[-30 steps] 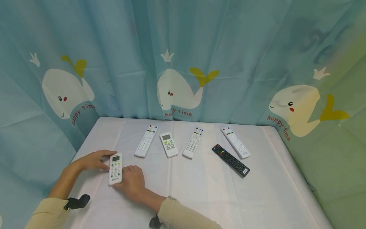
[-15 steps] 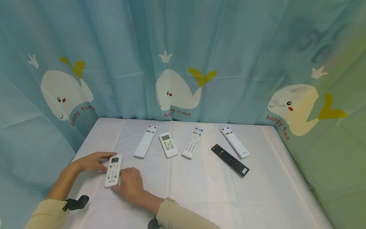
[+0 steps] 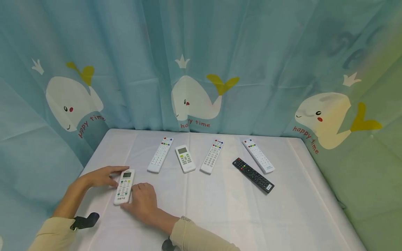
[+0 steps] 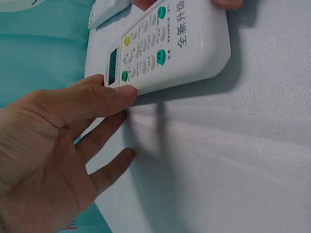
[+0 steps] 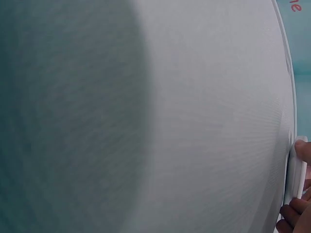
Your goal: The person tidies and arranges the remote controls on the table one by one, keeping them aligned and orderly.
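Since we're handling the white remote [image 3: 124,188] from both sides, prob best to steer it w/ light, even pressure so it doesn't skid. Our right hand [image 3: 144,200] is clamped on its near end and right side; our left hand [image 3: 99,177] is loosely spread, just touching around its far-left corner. It's face up nr the left edge of the counter [image 3: 207,209], fwd of the back left corner. Looks-wise: chunky white body, small dark display [image 3: 127,175] at the far end, a yellow button [image 4: 127,41], some green ones [image 4: 161,57], black lettering [image 4: 181,24].
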Tool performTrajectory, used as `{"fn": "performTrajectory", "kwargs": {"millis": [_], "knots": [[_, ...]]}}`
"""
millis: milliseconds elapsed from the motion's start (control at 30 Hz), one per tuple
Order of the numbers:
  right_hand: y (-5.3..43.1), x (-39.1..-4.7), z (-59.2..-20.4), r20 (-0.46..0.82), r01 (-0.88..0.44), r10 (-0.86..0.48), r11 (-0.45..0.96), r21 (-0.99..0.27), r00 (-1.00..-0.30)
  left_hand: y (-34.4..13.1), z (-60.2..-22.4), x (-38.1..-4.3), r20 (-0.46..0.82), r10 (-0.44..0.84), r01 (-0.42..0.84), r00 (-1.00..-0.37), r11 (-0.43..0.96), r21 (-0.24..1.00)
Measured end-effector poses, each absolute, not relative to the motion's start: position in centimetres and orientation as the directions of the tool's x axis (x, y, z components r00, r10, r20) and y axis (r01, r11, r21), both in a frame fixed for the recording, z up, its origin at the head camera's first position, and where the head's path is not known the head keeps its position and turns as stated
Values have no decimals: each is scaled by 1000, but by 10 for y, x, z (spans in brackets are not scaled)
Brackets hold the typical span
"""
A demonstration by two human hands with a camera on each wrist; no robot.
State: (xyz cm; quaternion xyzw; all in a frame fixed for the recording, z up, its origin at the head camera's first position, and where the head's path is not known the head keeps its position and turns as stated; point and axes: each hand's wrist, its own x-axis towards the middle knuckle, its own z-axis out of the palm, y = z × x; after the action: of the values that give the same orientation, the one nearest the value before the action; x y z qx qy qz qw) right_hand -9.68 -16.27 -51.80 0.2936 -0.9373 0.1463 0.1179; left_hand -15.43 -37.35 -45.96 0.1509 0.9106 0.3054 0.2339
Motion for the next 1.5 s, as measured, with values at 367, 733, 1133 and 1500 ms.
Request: {"fn": "performTrajectory", "kwargs": {"millis": [367,733,1133,1500], "knots": [[-162,-98,-514,325,-596,-522,779,-195,-789,-372,-457,-153,-329,405,133,-853,779,613],[-149,-108,-504,203,-535,-495,770,-349,-845,-377,-463,-152,-168,362,159,-917,716,680],[-124,-136,-494,72,-307,-348,690,-655,-935,-352,-456,-164,-75,312,171,-947,689,704],[-101,-160,-496,44,-229,-301,615,-755,-953,-319,-450,-171,-99,410,220,-907,660,718]]}}
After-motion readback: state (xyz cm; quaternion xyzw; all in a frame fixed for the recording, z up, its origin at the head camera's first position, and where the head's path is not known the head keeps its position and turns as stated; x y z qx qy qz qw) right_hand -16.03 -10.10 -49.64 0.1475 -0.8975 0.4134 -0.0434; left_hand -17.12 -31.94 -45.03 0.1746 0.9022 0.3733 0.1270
